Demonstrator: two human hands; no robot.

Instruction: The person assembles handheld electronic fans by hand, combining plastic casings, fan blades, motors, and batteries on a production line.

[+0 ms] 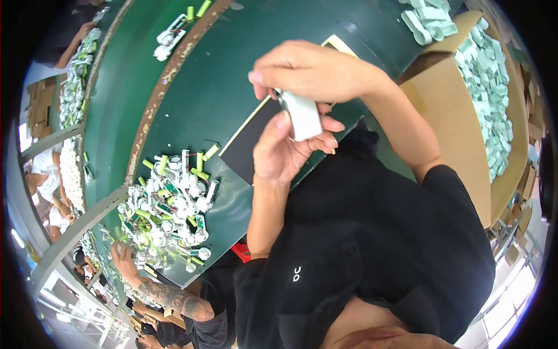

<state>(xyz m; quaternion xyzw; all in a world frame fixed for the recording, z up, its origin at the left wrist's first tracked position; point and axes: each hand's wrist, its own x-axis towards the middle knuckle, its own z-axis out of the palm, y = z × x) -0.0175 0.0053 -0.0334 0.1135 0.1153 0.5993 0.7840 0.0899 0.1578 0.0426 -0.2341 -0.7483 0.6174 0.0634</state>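
The fingers of my left hand (285, 152) are wrapping round a pale grey-white, smooth, box-shaped housing (304, 118), the thumb bearing on one side and the fingertips showing past the other. The palm is facing up behind it, a grip I am judging to be chosen for support, leaving the upper end free for the second hand. The fingers of my right hand (317, 72) are curling over that upper end; whether they are clasping it or merely touching it I cannot tell, as the hand is hiding the contact.

The housing is tilting between both hands, over a flat black mat with a pale yellow edge (243, 152), which is probably protecting finishes from the dark green bench (238, 70).

To the left, white plastic assemblies with yellow-green cylinders and green circuit boards (174, 203) are lying in a loose heap, presumably for easy reach. A co-worker's hand (123, 260) is resting at its edge. A curved, rust-spotted metal rail (146, 119) is bordering the bench there, likely containing stray parts.

To the right, an open brown cardboard box (444, 113) is holding pale mint-green moulded shells (485, 96), apparently keeping them together in bulk.
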